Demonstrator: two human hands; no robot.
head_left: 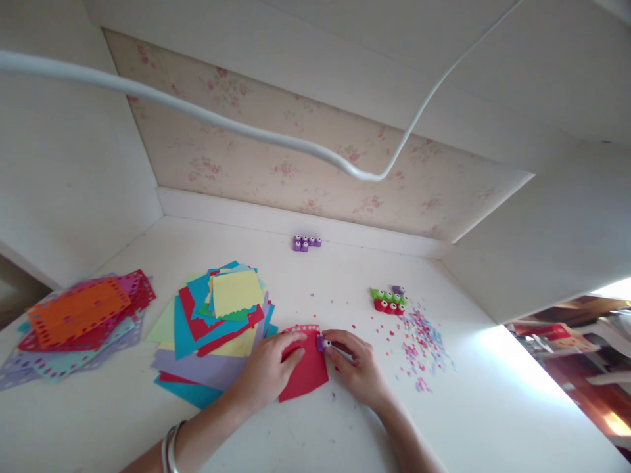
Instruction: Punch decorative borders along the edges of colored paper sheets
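Note:
A sheet of red paper (306, 368) lies before me, with a row of small punched holes along its far edge. My left hand (271, 364) grips it from the left, thumb and fingers closed on the sheet. At the paper's right edge sits a small purple craft punch (321, 343), pinched between the thumb and fingers of my right hand (357, 368). The punch is on the edge of the sheet; whether its lever is pressed down I cannot tell. Red bits of paper lie close to my right hand.
Left of my hands is a pile of coloured paper (236, 293); farther left lie punched sheets (79, 309). Purple punches (304, 244) stand near the back wall, green and red punches (390, 302) to the right, beside scattered confetti (426, 341). A white cable (221, 121) hangs across the view.

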